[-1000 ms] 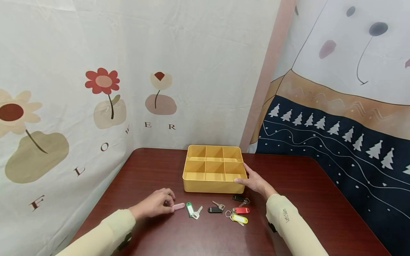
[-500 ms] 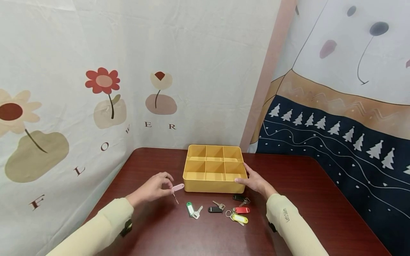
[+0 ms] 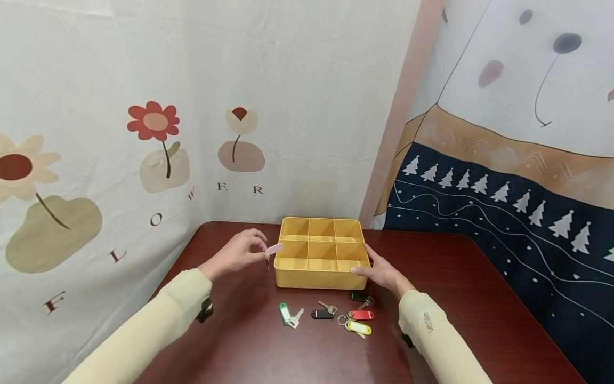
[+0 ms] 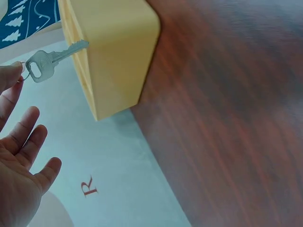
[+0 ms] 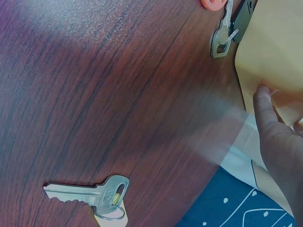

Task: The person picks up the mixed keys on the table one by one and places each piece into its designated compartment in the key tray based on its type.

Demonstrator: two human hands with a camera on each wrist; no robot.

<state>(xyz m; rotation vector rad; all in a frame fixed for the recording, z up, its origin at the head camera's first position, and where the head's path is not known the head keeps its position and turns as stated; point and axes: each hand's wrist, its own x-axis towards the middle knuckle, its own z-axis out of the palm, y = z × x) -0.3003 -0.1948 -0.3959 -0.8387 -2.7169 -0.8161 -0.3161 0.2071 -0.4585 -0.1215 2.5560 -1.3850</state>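
My left hand [image 3: 240,252] pinches a pink key tag [image 3: 274,248] between thumb and fingertip, just off the left rim of a yellow six-compartment box [image 3: 316,280]. From the tag's ring hangs a silver key [image 4: 45,65], which overlaps the box's edge in the left wrist view. The other fingers of that hand are spread. At the box's right side, my right hand [image 3: 384,271] holds the front corner, its thumb over the front rim and its fingers along the side wall. Every compartment I can see into shows a bare yellow floor.
Before the box lie keys with tags: green [image 3: 285,313], black [image 3: 322,315], another black [image 3: 357,296], red [image 3: 362,315] and yellow [image 3: 359,328]. The table [image 3: 455,320] is dark red wood. Printed curtains [image 3: 312,106] hang behind its far edge.
The left hand has lifted the pink-tagged key off the table and carried it up and forward to the box's left rim. The right hand and the box have stayed in place.
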